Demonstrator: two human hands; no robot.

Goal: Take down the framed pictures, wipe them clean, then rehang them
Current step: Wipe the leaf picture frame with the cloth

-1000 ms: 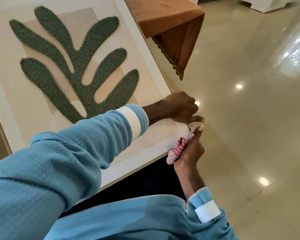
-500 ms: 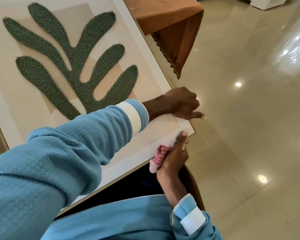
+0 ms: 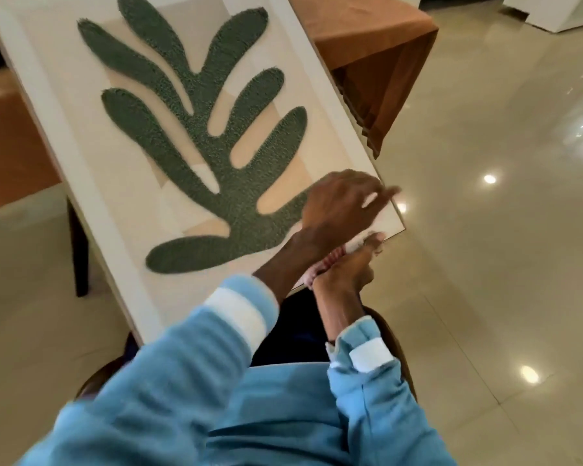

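White-framed picture (image 3: 189, 139) w/ green leaf lies tilted over your lap, beside brown table (image 3: 367, 38). Your L hand (image 3: 340, 203), fingers loose, holds nothing over its btm-right corner; R hand (image 3: 345, 275) grips cloth (image 3: 330, 260) at that edge.

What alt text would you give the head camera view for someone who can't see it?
A person's right hand holds a red-and-white checked cloth at the lower corner of a white-framed picture of a green tufted leaf. Their blurred left hand is over the same corner.
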